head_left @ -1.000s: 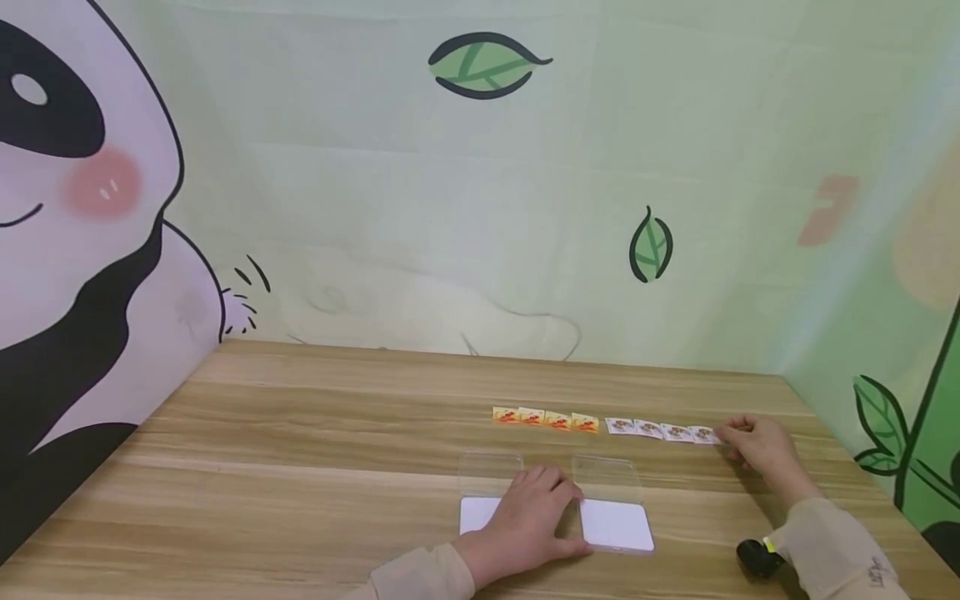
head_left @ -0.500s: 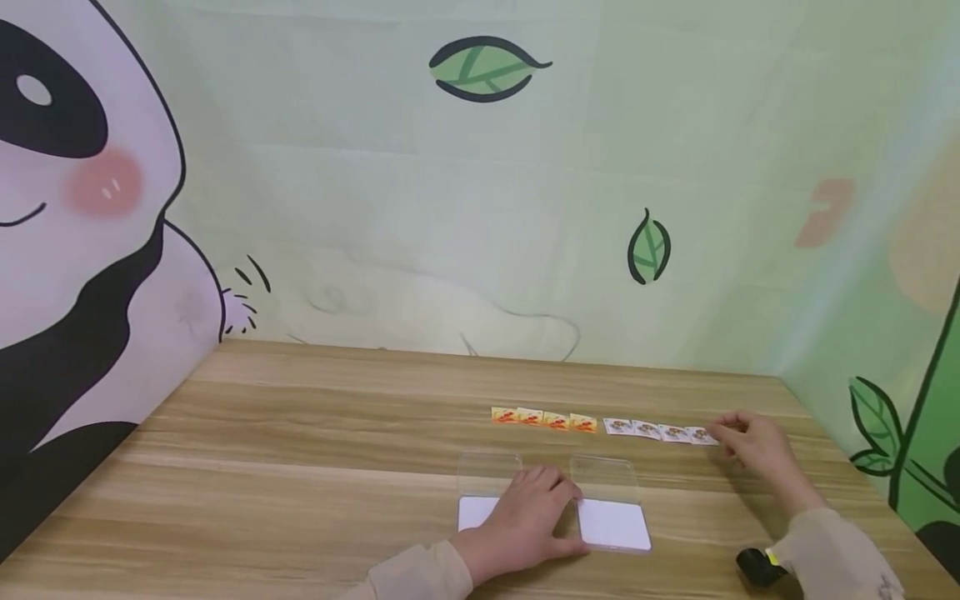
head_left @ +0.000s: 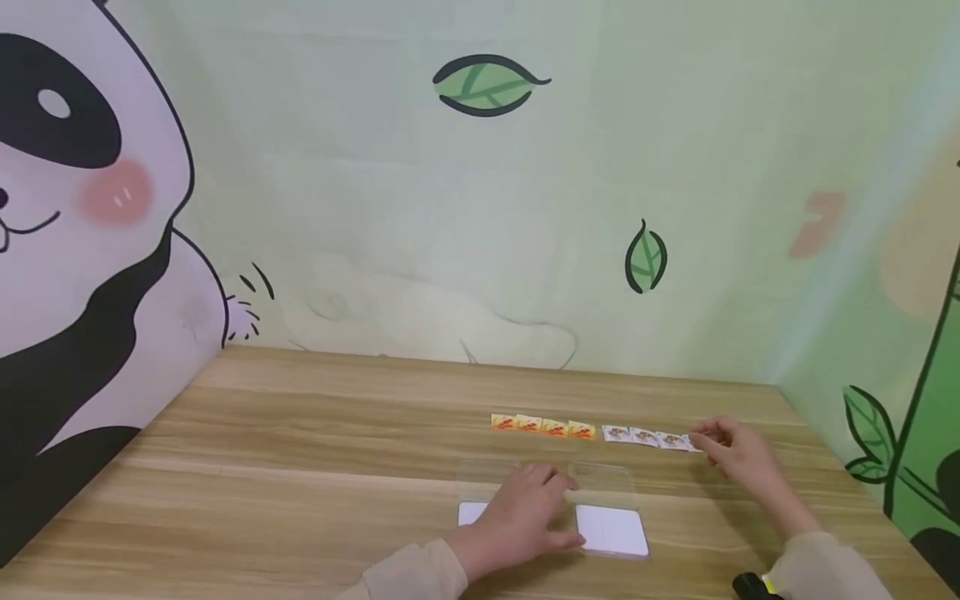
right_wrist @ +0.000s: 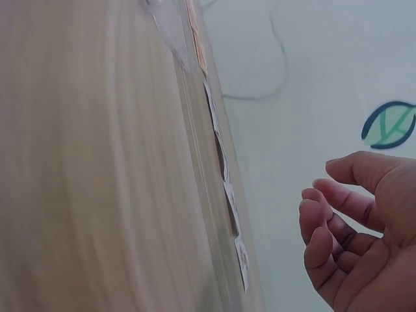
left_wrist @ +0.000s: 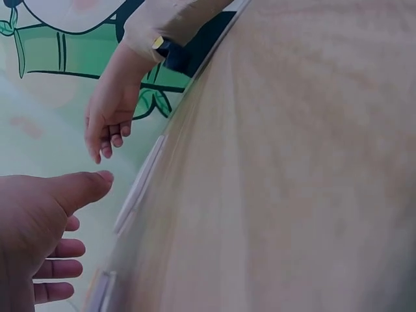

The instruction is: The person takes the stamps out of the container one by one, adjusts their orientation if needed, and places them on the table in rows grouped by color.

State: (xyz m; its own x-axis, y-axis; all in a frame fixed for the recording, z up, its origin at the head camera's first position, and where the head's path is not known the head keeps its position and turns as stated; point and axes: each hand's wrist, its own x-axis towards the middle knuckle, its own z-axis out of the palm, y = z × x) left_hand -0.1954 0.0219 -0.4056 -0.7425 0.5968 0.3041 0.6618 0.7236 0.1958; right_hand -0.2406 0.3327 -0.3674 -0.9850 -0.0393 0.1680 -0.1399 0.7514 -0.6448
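In the head view my left hand (head_left: 517,512) is over the gap between two clear flat cases with white bases. It partly covers the left case (head_left: 470,512); its thumb tip is right at the near left corner of the right case (head_left: 611,532). The left wrist view shows its thumb straight and fingers loose, holding nothing. My right hand (head_left: 738,457) hovers at the end of a row of white picture cards (head_left: 644,437), overlapping the last one. In the right wrist view its fingers curl loosely, thumb apart, gripping nothing. Left of that row lie orange-yellow picture cards (head_left: 555,429).
Both cases have transparent lids (head_left: 602,483) folded back toward the cards. A wood-grain table (head_left: 300,467) carries everything and meets a printed cloth backdrop (head_left: 360,208). A black device (head_left: 752,586) is at my right wrist.
My right hand has shifted slightly left, covering more of the last white card. My left fingers have eased a little off the right case's left edge. The head view has tilted slightly upward.
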